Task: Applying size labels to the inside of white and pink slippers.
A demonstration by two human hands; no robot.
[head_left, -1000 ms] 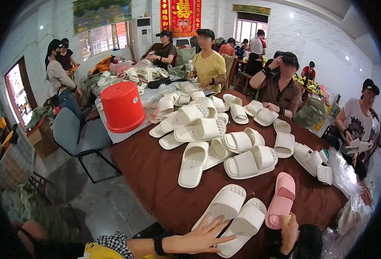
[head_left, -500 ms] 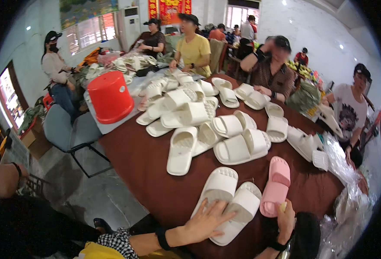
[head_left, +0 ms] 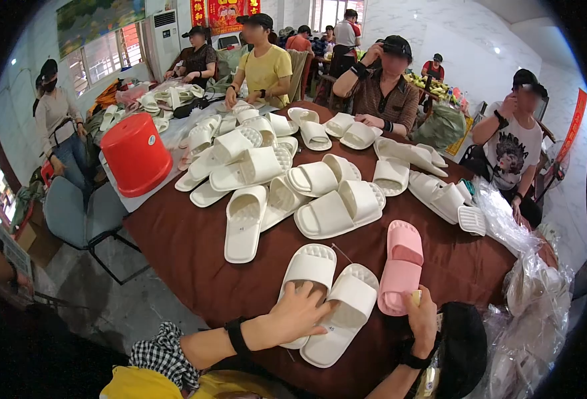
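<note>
A pair of white slide slippers lies side by side at the near edge of the brown-covered table (head_left: 194, 246). On the left slipper (head_left: 312, 264) and the right slipper (head_left: 352, 292) rests my left hand (head_left: 299, 312), fingers spread and bent, some reaching in behind the left slipper's strap. A thin pale strand (head_left: 340, 254) sticks out past the toes. My right hand (head_left: 422, 318) is closed around a small yellow thing (head_left: 416, 296), mostly hidden by the fingers. It is beside the heel of a pink slipper (head_left: 400, 274), close enough that I cannot tell whether they touch.
A heap of white slippers (head_left: 247, 169) covers the table's middle. The red bucket (head_left: 136, 156) stands upside down at left, near a grey chair (head_left: 74, 206). Clear plastic wrap (head_left: 536, 306) hangs over the right edge. Several people sit or stand around.
My view has shifted, so the table sits further left in it. My left hand's fingers have bent more over the left slipper. At the right, a seated person has raised a hand to their head.
</note>
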